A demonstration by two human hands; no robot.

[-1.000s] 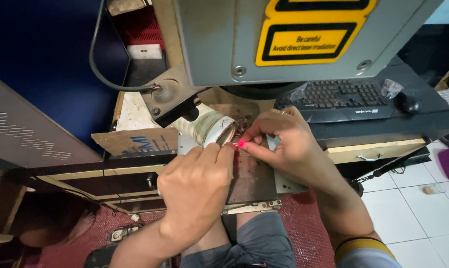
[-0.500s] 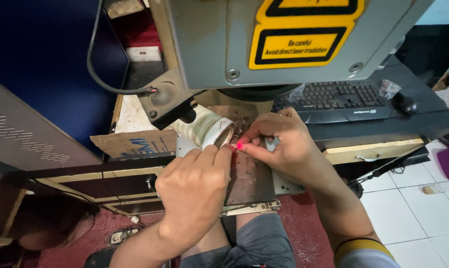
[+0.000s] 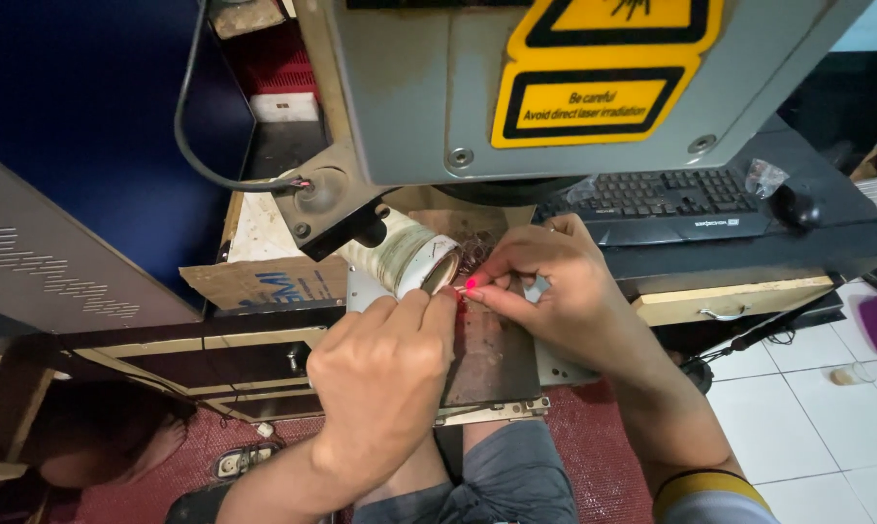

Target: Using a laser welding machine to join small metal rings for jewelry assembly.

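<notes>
My left hand (image 3: 380, 378) and my right hand (image 3: 555, 291) meet fingertip to fingertip over a dark metal plate (image 3: 492, 364) under the grey machine head (image 3: 516, 87). Both pinch a small piece that the fingers almost hide. A red light spot (image 3: 470, 284) glows on my right fingertip where they meet. A pale cylinder with a white rim (image 3: 405, 254) lies on its side just behind my left fingers, touching or nearly touching them.
A black keyboard (image 3: 671, 199) and a mouse (image 3: 797, 206) sit on the dark desk at the right. A cardboard piece (image 3: 264, 281) lies left of the plate. A black cable (image 3: 191, 126) hangs from the machine. Below are red carpet (image 3: 594, 456) and white tiles (image 3: 807, 427).
Both hands stay pinched at the same spot over the plate. Only the view has shifted a little; the machine's yellow label sits lower in frame.
</notes>
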